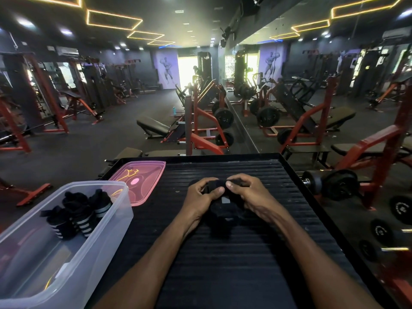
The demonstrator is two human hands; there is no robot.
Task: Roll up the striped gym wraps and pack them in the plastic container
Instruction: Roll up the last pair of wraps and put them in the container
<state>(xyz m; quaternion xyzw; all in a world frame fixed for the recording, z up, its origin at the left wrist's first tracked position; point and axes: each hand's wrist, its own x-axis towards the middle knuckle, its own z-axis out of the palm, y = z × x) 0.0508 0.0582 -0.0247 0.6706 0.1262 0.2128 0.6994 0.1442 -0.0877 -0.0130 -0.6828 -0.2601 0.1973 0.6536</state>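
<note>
A black gym wrap (224,209) lies bunched on the black ribbed platform (234,264), with a small grey tag showing. My left hand (201,197) pinches its left side with curled fingers and thumb. My right hand (249,194) pinches its right side the same way. The wrap's far end is hidden under my fingers. At the left stands a clear plastic container (107,233). Inside it lie three rolled black wraps with white stripes (78,214), near its far end.
The container's pink translucent lid (147,175) lies on the platform's far left corner. A dumbbell (332,182) and weight plates (401,208) sit on the floor to the right. Red gym machines and benches stand beyond the platform's raised far edge.
</note>
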